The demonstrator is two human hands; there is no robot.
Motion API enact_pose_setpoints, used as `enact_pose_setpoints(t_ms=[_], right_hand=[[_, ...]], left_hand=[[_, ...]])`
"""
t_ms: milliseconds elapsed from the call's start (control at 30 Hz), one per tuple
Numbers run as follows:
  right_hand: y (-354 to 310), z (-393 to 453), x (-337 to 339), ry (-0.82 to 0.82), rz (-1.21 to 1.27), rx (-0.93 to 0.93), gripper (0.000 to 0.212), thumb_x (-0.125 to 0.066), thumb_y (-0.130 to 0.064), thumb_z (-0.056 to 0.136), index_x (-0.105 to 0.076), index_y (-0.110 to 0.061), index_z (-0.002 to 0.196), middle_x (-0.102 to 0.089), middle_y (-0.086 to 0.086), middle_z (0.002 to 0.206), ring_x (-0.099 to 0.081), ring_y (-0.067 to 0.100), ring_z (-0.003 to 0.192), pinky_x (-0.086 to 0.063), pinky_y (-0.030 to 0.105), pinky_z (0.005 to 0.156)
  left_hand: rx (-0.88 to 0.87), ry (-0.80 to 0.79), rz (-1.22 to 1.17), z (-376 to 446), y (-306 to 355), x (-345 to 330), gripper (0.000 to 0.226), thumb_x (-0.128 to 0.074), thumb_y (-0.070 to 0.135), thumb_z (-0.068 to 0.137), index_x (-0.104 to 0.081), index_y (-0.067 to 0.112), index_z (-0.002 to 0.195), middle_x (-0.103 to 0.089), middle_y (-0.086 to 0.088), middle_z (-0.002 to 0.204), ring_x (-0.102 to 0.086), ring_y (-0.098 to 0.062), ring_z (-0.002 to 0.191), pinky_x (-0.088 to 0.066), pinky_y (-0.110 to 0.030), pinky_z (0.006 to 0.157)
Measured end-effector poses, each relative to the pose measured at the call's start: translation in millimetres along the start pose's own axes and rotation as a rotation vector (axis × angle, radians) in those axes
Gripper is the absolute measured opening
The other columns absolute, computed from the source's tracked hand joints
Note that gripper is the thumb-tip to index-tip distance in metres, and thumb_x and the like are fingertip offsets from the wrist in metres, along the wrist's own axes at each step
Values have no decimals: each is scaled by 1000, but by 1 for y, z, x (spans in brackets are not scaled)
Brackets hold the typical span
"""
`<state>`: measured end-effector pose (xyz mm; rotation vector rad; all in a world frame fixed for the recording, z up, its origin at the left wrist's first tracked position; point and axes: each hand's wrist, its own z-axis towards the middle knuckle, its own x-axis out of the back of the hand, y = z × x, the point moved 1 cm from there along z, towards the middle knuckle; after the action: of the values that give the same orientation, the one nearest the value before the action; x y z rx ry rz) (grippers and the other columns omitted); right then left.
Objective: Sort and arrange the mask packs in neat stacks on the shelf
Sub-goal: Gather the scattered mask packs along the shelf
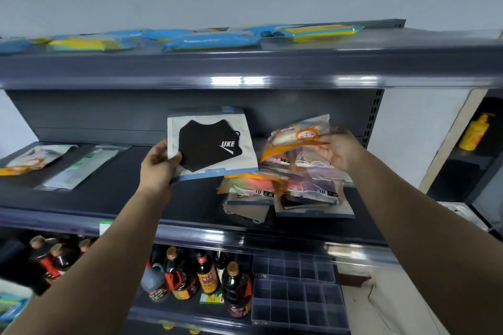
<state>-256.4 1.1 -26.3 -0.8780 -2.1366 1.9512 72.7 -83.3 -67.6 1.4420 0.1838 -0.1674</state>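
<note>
Item one: a black-mask pack [211,144], flat, glossy, white-faced with a blue strip along its lower edge, the dark mask visible through its window. We see it held up above the middle shelf [114,193], our left hand [158,166] pinching its lower left corner, thumb on the front, fingers curled behind.

Item two: an orange cartoon pack [296,139], clear crinkled film with an orange border, just right of the black-mask pack. Our right hand [340,149] grips its right edge, fingers curled round it; the picture is blurred there.

Item three: a loose pile of mixed packs [288,193], shiny and overlapping, lying on the shelf below and right of the black-mask pack.

Item four: two single packs lying flat well to its left, one orange-edged [32,158], one green-tinted [81,168].

Item five: blue-and-yellow packs [206,41], glossy, on the top shelf above.

Item six: dark sauce bottles [206,277] and a divided plastic tray [296,288] on the shelf beneath.
</note>
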Motion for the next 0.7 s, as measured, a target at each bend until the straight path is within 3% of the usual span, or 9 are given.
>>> enact_pose_setpoints(t_ms=[133, 233, 367, 533, 633, 700], right_hand=[[-5, -20, -27, -120, 249, 103, 29, -42, 15, 89, -53, -11, 92, -65, 9, 92, -71, 18, 72, -57, 19, 56], [0, -33, -60, -232, 381, 113, 34, -40, 16, 89, -57, -11, 101, -72, 6, 84, -72, 15, 68, -53, 17, 52], [24, -46, -116, -288, 368, 57, 36, -40, 13, 91, -59, -16, 103, -71, 3, 86, -71, 10, 65, -49, 15, 46], [62, -60, -179, -376, 376, -12, 36, -40, 13, 90, -59, -14, 106, -74, 1, 76, -72, 12, 64, -51, 15, 48], [80, -65, -206, -398, 397, -41, 40, -41, 11, 91, -56, -11, 121, -74, 3, 88, -72, 13, 71, -54, 14, 53], [89, -70, -221, -404, 393, -67, 43, -40, 9, 92, -53, -12, 128, -69, 5, 101, -72, 12, 72, -51, 13, 48]], left_hand=[[13, 21, -34, -8, 11, 27, 37, -50, -7, 91, -53, 6, 125, -65, -7, 101, -62, -23, 89, -52, -37, 85], [21, 68, -48, -12, 18, 59, 34, -53, -6, 90, -55, 9, 120, -65, -6, 99, -62, -23, 87, -54, -35, 77], [25, 150, -4, -20, 25, 110, 24, -55, -6, 89, -59, 13, 101, -64, -5, 91, -64, -13, 75, -56, -20, 58], [30, 239, 22, -25, 28, 165, 26, -55, -3, 90, -57, 9, 113, -62, 0, 86, -59, -11, 73, -49, -14, 49], [38, 246, 32, -21, 25, 187, 27, -55, -2, 90, -59, 5, 116, -64, 0, 86, -61, -12, 74, -53, -17, 56], [69, 224, 45, -18, 22, 195, 24, -55, -1, 91, -59, 8, 114, -64, 0, 87, -61, -13, 75, -53, -15, 52]])
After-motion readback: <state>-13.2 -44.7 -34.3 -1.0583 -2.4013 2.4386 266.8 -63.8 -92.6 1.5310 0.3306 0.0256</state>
